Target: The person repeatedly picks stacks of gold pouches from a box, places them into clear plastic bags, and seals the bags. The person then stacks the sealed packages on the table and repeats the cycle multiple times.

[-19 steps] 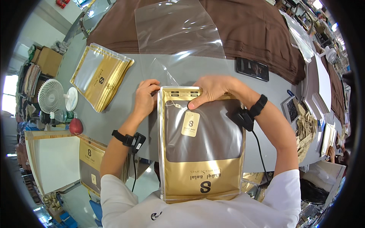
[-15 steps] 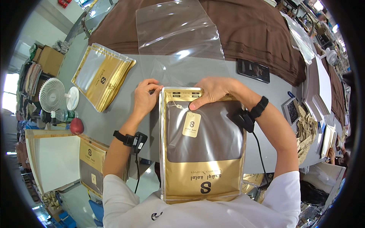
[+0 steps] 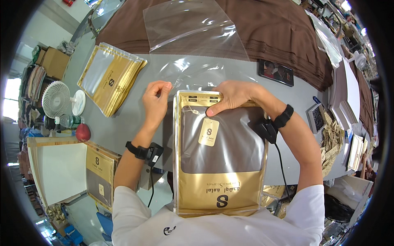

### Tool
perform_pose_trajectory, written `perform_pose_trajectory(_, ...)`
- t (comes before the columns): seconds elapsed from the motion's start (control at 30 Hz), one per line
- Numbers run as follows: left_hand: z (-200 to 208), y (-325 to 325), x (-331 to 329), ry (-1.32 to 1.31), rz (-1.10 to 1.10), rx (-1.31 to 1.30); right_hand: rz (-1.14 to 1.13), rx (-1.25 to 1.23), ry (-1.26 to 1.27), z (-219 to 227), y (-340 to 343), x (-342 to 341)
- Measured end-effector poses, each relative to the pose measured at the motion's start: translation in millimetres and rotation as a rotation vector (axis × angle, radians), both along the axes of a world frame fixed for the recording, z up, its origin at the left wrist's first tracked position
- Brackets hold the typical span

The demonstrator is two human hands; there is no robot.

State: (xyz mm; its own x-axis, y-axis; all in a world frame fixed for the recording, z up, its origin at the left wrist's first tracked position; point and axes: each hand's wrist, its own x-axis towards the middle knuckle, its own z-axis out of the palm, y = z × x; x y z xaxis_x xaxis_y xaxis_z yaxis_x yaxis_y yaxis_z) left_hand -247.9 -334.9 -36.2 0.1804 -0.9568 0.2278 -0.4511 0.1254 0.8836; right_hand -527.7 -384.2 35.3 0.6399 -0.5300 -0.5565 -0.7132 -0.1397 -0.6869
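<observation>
A gold-and-clear plastic pouch (image 3: 223, 186) with dark brown folded fabric inside lies in front of my body, at the table's near edge. Its cream hang tag (image 3: 208, 132) hangs on a thin string near the upper end. My right hand (image 3: 236, 95) grips that far edge, thumb on top and fingers underneath, mostly hidden. Just left of the pouch's far corner, my left hand (image 3: 157, 96) is raised with its fingertips pinched; what they hold, if anything, I cannot make out. A large clear plastic bag (image 3: 193, 37) stretches beyond both hands.
Brown fabric (image 3: 279, 37) covers the table's far side, with a phone (image 3: 276, 73) beside it. Gold pouches (image 3: 111, 80) are stacked at left, near a white fan (image 3: 57, 99), a bottle (image 3: 69, 121) and a red round object (image 3: 83, 133). Several tags (image 3: 331, 145) lie at right.
My left hand has lifted away from the pouch's corner, its fingers now drawn together. The clear bag's near part has shifted and crumpled. My right hand keeps its grip.
</observation>
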Motion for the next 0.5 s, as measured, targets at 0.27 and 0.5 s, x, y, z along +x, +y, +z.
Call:
perform_pose_trajectory(0.27, 16, 36, -22, -0.168, -0.009, -0.301, -0.303, -0.783, -0.438, 22, 62, -34)
perform_pose_trajectory(0.5, 3, 46, -28, 0.068, 0.11, -0.103, -1.297, -0.466, -0.291, -17, 136, -79)
